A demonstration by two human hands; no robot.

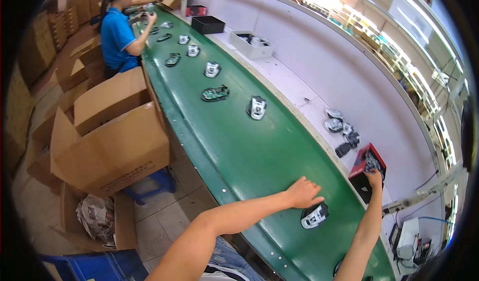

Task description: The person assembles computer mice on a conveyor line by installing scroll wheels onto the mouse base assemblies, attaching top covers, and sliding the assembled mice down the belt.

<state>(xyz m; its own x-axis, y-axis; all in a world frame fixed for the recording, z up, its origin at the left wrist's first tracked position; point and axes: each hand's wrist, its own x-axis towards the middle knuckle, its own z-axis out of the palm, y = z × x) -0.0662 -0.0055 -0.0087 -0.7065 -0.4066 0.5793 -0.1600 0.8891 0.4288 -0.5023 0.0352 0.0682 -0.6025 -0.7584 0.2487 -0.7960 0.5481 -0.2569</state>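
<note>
My left hand point(302, 193) hovers over the green conveyor belt point(234, 146), thumb apart from loosely bent fingers, with nothing visible in it. Just below it lies a white-and-black computer mouse shell point(314, 216). At the right, my right hand point(373, 176) reaches into a black-and-red box point(361, 182) on the side ledge. Its fingers close on the dark small parts point(372, 162) inside; what exactly they grip is hidden. Farther up the belt sit another mouse shell point(257, 107) and a mouse base with a green circuit board point(215, 93).
More shells and bases line the far belt, where a co-worker in a blue shirt point(116, 34) stands. Loose mouse parts point(335, 125) lie on the ledge, near a white bin point(251, 46) and a black box point(207, 25). Cardboard cartons point(115, 151) crowd the left side.
</note>
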